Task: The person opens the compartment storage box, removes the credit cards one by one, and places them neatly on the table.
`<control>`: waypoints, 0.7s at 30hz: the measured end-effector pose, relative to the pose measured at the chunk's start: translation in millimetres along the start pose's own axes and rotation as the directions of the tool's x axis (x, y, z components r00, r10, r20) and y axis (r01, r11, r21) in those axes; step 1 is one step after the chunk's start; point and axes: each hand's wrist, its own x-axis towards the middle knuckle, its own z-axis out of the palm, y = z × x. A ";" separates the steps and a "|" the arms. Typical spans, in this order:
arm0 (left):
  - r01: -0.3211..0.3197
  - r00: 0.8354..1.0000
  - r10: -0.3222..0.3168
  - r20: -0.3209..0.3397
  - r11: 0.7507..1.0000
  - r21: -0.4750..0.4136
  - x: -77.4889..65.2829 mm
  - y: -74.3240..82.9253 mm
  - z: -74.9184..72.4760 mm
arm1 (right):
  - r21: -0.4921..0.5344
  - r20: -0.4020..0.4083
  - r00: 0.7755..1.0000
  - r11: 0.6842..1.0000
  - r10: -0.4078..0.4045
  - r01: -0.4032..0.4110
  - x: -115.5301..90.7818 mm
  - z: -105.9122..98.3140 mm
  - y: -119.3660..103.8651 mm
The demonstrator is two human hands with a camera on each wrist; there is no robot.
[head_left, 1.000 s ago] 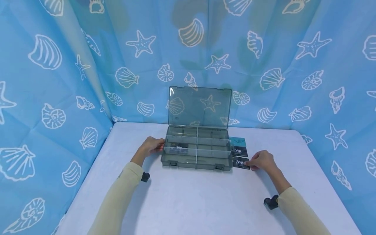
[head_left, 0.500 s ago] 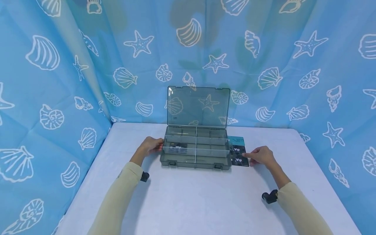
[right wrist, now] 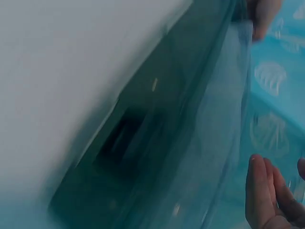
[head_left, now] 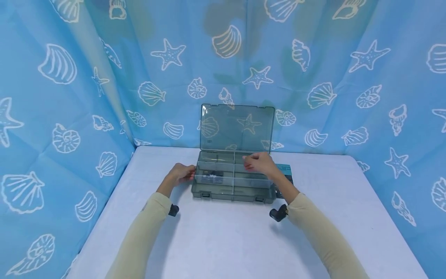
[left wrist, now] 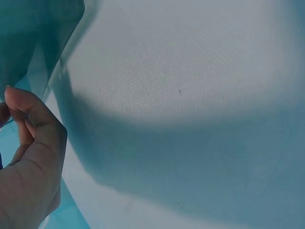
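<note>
A grey see-through divided case (head_left: pixel 216 195) stands on the white table with its lid (head_left: pixel 237 128) raised. My left hand (head_left: pixel 182 173) holds the case's left side, thumb and fingers at the wall. My right hand (head_left: pixel 260 163) is over the rear right compartments, fingers bent a little and nothing visible in them; the right wrist view shows the fingertips apart from the thumb. A black "Vip" card (head_left: pixel 212 177) lies in the left middle compartment. To the right of the case are a teal card (head_left: pixel 285 169) and black cards (head_left: pixel 290 179), partly hidden by my right forearm.
Clear dividers (head_left: pixel 216 179) split the case into several compartments. Behind the white table (head_left: pixel 223 240) hangs a blue curtain (head_left: pixel 195 46) with shell and starfish prints, also along both sides. A small black device (head_left: pixel 278 213) sits at my right wrist.
My right hand first slid the front black card back against the other one, then left the cards and moved leftward over the case. My left hand has stayed at the case's left side.
</note>
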 end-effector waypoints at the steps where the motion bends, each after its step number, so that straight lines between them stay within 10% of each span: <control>1: -0.001 1.000 0.001 -0.003 1.000 0.001 0.2 -0.5 -0.1 | 0.027 0.034 0.999 1.000 0.006 -0.006 3.5 9.8 -3.6; 11: 0.005 1.000 -0.005 0.004 1.000 -0.002 0.6 -1.2 -0.3 | -0.031 0.262 0.960 0.995 0.098 -0.093 24.7 68.6 -29.8; 21: -0.001 1.000 0.001 -0.012 1.000 0.017 3.8 -2.0 -1.4 | -0.295 0.246 0.945 0.946 0.213 -0.136 36.9 93.4 -31.7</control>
